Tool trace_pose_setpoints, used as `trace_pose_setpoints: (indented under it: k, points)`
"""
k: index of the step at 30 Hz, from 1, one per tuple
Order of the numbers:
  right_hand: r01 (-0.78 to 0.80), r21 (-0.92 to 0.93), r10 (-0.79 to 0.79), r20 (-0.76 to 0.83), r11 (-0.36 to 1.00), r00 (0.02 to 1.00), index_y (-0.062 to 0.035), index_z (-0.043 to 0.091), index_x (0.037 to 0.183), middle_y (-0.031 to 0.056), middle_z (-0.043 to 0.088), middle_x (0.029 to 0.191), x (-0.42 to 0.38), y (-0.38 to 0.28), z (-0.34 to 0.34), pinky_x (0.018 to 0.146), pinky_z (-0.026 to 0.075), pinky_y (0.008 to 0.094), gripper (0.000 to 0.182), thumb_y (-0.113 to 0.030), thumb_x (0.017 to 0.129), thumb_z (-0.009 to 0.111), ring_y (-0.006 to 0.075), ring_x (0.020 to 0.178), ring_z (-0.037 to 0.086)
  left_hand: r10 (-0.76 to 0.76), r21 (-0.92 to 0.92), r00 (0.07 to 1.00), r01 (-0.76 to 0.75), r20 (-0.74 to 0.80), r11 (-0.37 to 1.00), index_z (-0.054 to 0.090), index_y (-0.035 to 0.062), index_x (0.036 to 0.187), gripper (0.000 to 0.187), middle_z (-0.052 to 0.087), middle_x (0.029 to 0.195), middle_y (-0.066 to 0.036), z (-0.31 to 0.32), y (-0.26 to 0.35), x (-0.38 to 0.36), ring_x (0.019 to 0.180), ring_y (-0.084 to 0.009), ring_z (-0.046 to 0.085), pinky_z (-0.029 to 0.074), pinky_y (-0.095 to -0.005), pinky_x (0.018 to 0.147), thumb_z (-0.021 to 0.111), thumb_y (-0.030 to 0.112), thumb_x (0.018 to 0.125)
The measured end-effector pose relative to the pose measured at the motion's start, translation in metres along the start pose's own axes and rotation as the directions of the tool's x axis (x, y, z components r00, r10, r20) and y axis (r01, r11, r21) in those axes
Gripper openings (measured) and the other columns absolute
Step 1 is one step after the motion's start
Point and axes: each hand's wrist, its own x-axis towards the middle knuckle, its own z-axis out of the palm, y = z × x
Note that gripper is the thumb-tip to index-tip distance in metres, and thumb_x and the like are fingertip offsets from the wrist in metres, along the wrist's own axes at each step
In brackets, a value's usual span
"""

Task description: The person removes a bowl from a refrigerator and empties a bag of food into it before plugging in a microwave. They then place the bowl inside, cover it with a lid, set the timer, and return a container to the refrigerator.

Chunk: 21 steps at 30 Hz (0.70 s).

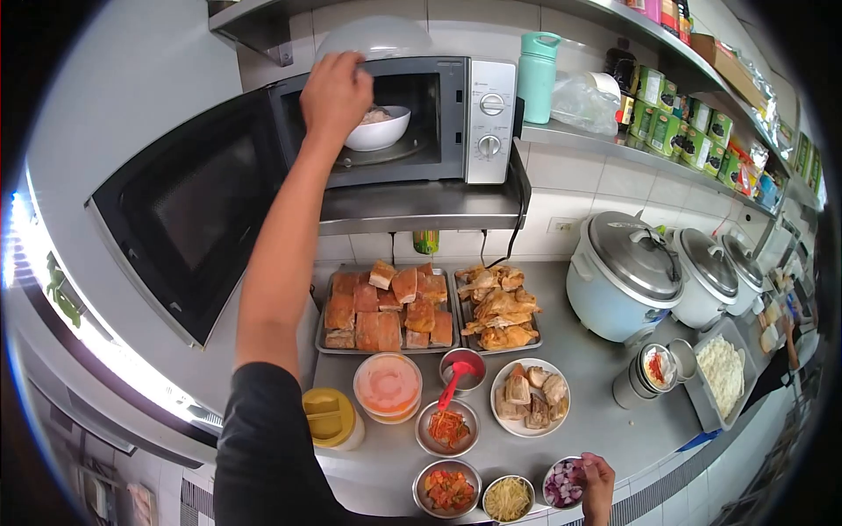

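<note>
My left hand (338, 95) is raised in front of the open microwave (452, 123), its fingers curled. What they hold, if anything, is hidden. Just behind it, a white bowl (383, 133) with pale food stands on the microwave's turntable. A clear dome cover (373, 35) rests on top of the microwave, close to my fingertips. At the counter's front edge, my right hand (599, 485) pinches the rim of a small metal bowl of chopped red onion (564, 482). Beside that are a bowl of yellowish shreds (508, 499) and a bowl of diced red vegetables (447, 487).
The microwave door (189, 215) swings out left. Trays of roasted pork slabs (386, 311) and chicken pieces (500, 307) lie below the shelf. A plate of meat chunks (531, 399), a red scoop (453, 381) and a yellow-lidded tub (331, 419) stand nearer. Rice cookers (624, 276) line the right.
</note>
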Motion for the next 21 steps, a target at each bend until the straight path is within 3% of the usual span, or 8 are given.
trace_pose_setpoints:
  k: [1, 2, 4, 9, 15, 18, 20, 21]
  points:
    - [-0.009, -0.016, 0.009, 0.0, 1.0, 1.0, -0.0005, 0.062, 0.111, 0.0094, 0.069, 0.091, -0.002, -0.007, 0.007, 0.063, 0.055, 0.0288, 0.029, -0.024, 0.094, 0.061, 0.0153, 0.07, 0.065, 0.19, 0.096, 0.981, -0.192, 0.028, 0.977, 0.069, 0.0142, 0.105, 0.026, 0.065, 0.101, -0.014, 0.008, -0.001, 0.017, 0.098, -0.0309, 0.061, 0.05, -0.042, 0.085, 0.061, 0.02, 0.081]
    - [-0.008, -0.009, 0.008, 0.001, 1.0, 1.0, -0.0005, 0.062, 0.111, 0.0094, 0.069, 0.091, -0.002, -0.008, 0.012, 0.063, 0.055, 0.0288, 0.029, -0.024, 0.094, 0.061, 0.0153, 0.07, 0.065, 0.198, 0.096, 0.98, -0.199, 0.026, 0.975, 0.069, 0.0142, 0.105, 0.026, 0.065, 0.101, -0.014, 0.015, -0.001, 0.029, 0.098, -0.0309, 0.061, 0.05, -0.042, 0.085, 0.061, 0.02, 0.081]
    - [-0.005, 0.007, 0.005, 0.025, 1.0, 1.0, -0.0006, 0.062, 0.111, 0.0097, 0.069, 0.091, -0.001, -0.008, 0.017, 0.063, 0.054, 0.0283, 0.028, -0.024, 0.094, 0.061, 0.0154, 0.07, 0.065, 0.291, 0.194, 0.935, -0.329, 0.202, 0.924, 0.067, 0.0135, 0.111, 0.033, 0.061, 0.11, -0.014, 0.026, 0.004, 0.044, 0.106, -0.0329, 0.057, 0.048, -0.0445, 0.09, 0.06, 0.017, 0.08]
    - [-0.021, 0.064, 0.018, 0.048, 0.998, 0.999, 0.0007, 0.062, 0.111, 0.0106, 0.069, 0.091, -0.002, 0.009, 0.016, 0.065, 0.055, 0.028, 0.025, -0.019, 0.096, 0.059, 0.0164, 0.071, 0.066, 0.243, 0.262, 0.903, -0.345, 0.355, 0.901, 0.067, 0.0112, 0.111, 0.033, 0.059, 0.114, -0.014, 0.04, 0.01, 0.05, 0.108, -0.0335, 0.056, 0.047, -0.0454, 0.092, 0.061, 0.017, 0.08]
    - [-0.027, 0.047, 0.026, 0.023, 0.999, 0.999, 0.0001, 0.063, 0.11, 0.0108, 0.07, 0.092, -0.01, 0.013, 0.005, 0.064, 0.055, 0.0281, 0.023, -0.017, 0.096, 0.056, 0.0172, 0.07, 0.067, 0.135, 0.268, 0.903, -0.26, 0.407, 0.928, 0.069, 0.0087, 0.108, 0.029, 0.058, 0.118, -0.015, 0.04, 0.012, 0.046, 0.113, -0.0327, 0.054, 0.045, -0.0476, 0.094, 0.06, 0.021, 0.083]
    - [-0.023, 0.039, 0.023, 0.008, 0.999, 1.0, 0.0006, 0.063, 0.109, 0.0111, 0.07, 0.091, -0.011, 0.015, 0.0, 0.065, 0.056, 0.0281, 0.023, -0.017, 0.096, 0.057, 0.0174, 0.07, 0.067, 0.116, 0.242, 0.941, -0.198, 0.317, 0.95, 0.068, 0.0132, 0.106, 0.028, 0.062, 0.112, -0.014, 0.041, 0.006, 0.056, 0.106, -0.0353, 0.058, 0.048, -0.0466, 0.09, 0.058, 0.024, 0.083]
    - [-0.036, 0.032, 0.036, -0.007, 0.999, 0.999, 0.0009, 0.063, 0.109, 0.0112, 0.07, 0.091, -0.014, 0.014, -0.003, 0.065, 0.056, 0.0281, 0.023, -0.018, 0.096, 0.057, 0.0174, 0.069, 0.067, -0.139, 0.222, 0.956, 0.081, 0.259, 0.972, 0.069, 0.0144, 0.112, 0.037, 0.06, 0.124, -0.013, 0.041, -0.007, 0.077, 0.117, -0.0362, 0.055, 0.045, -0.0492, 0.095, 0.051, 0.036, 0.087]
    - [-0.032, 0.01, 0.032, -0.019, 0.999, 0.999, 0.001, 0.063, 0.108, 0.0107, 0.07, 0.091, -0.016, 0.013, -0.006, 0.064, 0.055, 0.0278, 0.023, -0.018, 0.096, 0.057, 0.0172, 0.069, 0.068, -0.136, 0.213, 0.955, 0.081, 0.262, 0.974, 0.069, 0.0144, 0.112, 0.037, 0.06, 0.124, -0.013, 0.045, -0.02, 0.086, 0.117, -0.0362, 0.055, 0.045, -0.0492, 0.095, 0.051, 0.036, 0.087]
